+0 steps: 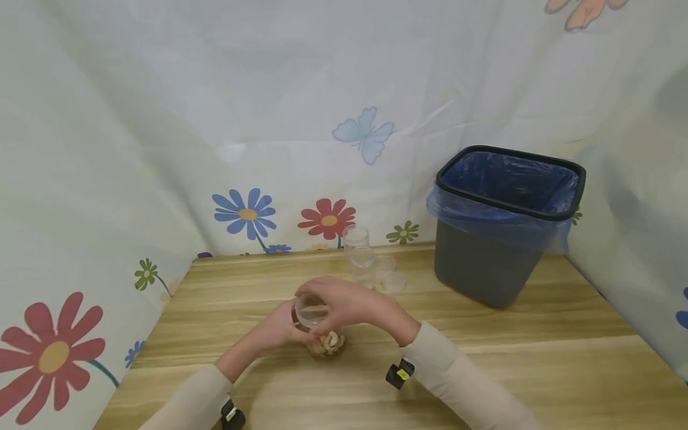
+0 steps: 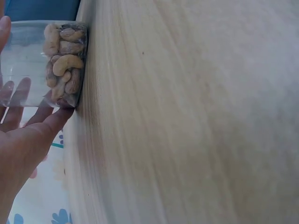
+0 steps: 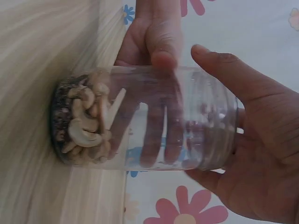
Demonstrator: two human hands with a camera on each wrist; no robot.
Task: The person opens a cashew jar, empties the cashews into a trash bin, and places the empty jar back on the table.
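Note:
A clear plastic jar (image 3: 135,116) stands on the wooden table, with cashews (image 3: 84,133), peanuts in shells (image 2: 70,46) and dark bits in its bottom. From the side, my left hand (image 1: 282,328) grips the jar's wall, its fingers showing through the clear plastic. My right hand (image 1: 346,301) holds the jar's top end, thumb on one side and fingers on the other. Whether a lid sits under the right hand I cannot tell. In the left wrist view, part of the left hand (image 2: 28,140) shows below the jar.
Behind the hands stand two clear jars (image 1: 357,237), with two clear round lids (image 1: 394,281) lying beside them. At the back right is a grey bin (image 1: 478,257) lined with a blue bag (image 1: 500,230). A flower-printed cloth (image 1: 301,119) hangs around the table (image 1: 484,358).

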